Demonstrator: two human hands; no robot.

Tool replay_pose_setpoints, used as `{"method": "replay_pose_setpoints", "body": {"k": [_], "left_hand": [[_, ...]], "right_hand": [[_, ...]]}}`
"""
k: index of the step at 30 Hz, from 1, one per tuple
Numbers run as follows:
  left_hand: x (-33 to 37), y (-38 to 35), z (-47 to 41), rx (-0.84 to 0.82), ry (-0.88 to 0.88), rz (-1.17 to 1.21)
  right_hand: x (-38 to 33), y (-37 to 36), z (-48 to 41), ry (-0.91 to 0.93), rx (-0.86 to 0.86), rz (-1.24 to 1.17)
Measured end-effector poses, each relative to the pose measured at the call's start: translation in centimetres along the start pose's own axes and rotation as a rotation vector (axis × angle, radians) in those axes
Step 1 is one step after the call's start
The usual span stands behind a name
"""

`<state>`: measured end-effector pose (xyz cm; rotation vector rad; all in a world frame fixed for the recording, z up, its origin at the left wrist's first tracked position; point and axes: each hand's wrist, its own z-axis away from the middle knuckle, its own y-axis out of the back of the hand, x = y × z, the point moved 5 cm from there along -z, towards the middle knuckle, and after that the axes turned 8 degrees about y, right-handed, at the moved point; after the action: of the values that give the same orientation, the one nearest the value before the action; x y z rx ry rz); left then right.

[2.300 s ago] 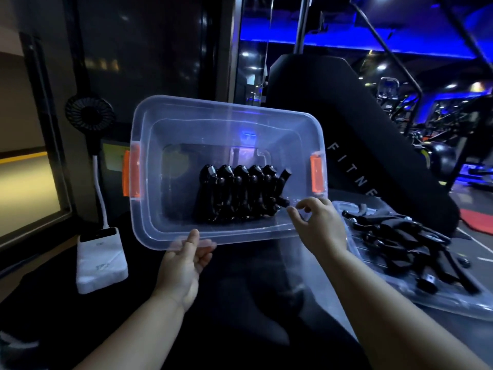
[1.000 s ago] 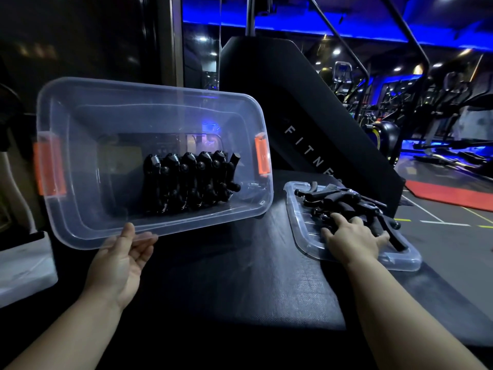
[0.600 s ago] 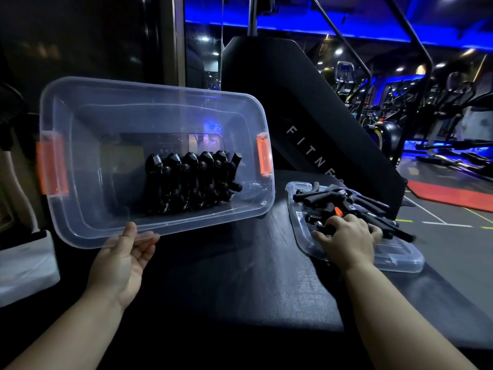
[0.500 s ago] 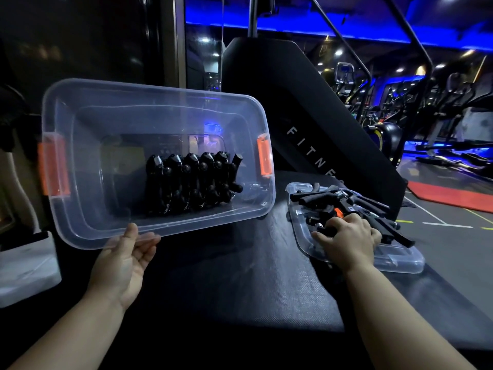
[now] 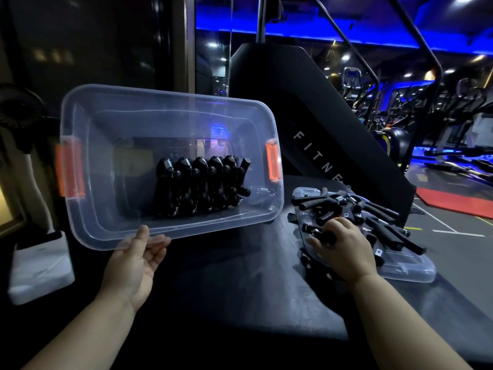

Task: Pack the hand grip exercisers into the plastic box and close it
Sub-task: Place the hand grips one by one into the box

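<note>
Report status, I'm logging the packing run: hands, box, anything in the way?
Left hand holds plastic box by near rim, tilted. Right hand grips one exerciser on loose pile. Row of exercisers inside. Lid under the pile, box open.

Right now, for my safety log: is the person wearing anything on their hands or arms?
Nothing visible. The left hand and right hand are bare: no gloves, rings or watch, and no sleeve shows anywhere up to the frame's edge.
</note>
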<state>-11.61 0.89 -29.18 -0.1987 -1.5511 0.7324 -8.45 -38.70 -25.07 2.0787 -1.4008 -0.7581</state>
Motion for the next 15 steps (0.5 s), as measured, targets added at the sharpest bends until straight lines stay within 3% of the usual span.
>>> {"method": "replay_pose_setpoints", "body": {"k": [4, 10, 15], "left_hand": [[-0.1, 0.0, 0.0, 0.018, 0.011, -0.016], [0.0, 0.1, 0.1, 0.027, 0.019, -0.009], [0.1, 0.0, 0.3, 0.027, 0.035, -0.004]], "right_hand": [[-1.1, -0.9, 0.1, 0.096, -0.100, 0.051], [-2.0, -1.9, 0.1, 0.017, -0.251, 0.024], [-2.6, -0.9, 0.3, 0.104, -0.195, 0.065]]}}
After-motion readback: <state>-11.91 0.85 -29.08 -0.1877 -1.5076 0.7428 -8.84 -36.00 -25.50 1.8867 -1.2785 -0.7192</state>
